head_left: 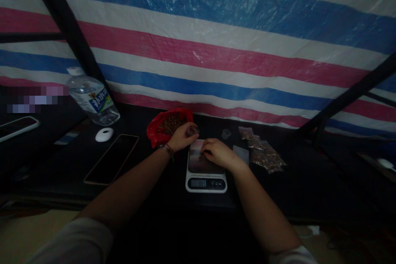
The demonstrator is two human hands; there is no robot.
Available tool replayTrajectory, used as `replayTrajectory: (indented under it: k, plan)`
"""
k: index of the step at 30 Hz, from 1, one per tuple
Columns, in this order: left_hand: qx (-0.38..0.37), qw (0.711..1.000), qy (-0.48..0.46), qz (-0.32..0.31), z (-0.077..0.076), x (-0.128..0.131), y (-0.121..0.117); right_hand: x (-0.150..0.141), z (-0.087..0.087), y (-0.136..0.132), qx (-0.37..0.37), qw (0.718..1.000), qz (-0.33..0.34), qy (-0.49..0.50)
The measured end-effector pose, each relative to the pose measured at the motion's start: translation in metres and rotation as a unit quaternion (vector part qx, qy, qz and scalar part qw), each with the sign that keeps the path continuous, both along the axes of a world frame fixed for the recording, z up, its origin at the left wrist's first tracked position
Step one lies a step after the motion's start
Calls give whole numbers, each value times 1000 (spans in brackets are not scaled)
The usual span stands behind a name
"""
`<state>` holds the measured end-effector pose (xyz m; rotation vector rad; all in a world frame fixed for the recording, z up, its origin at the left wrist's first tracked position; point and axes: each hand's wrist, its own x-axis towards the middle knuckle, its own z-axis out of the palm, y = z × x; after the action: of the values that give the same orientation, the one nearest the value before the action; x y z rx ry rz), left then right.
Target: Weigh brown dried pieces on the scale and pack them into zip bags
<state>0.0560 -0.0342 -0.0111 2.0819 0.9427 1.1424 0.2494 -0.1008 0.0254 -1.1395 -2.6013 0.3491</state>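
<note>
A small white kitchen scale (206,173) with a lit display stands on the dark table in front of me. My left hand (182,136) is closed on a small clear cup (192,131), held beside an open red bag (168,126) of brown bits. My right hand (216,152) rests on the scale's plate, fingers curled on what looks like a small clear bag; what they hold is hard to make out. Another small clear cup (226,133) stands just behind the scale.
Several filled little clear bags (262,152) lie to the right of the scale. On the left are a phone (111,159), a white round object (104,134), a large water bottle (93,97) and another phone (17,127). A striped tarp (216,49) hangs behind.
</note>
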Motion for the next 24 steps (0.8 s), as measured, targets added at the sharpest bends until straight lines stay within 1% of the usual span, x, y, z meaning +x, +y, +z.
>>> replayTrajectory:
  k: [5,11,14,19,24]
  plan:
    - [0,1000,6,-25,-1,0,0,2,4,-2,-4,1000,-8,14]
    - [-8,1000,9,-23,-1,0,-1,10,6,-3,-55,998,-29,28]
    - [-14,1000,11,-21,-2,-1,-1,13,8,-2,-66,997,-29,17]
    - [-18,1000,10,-16,-2,-1,0,10,11,-2,-59,998,-13,-3]
    - [-14,1000,15,-21,0,0,-1,2,10,-3,-35,998,-32,-33]
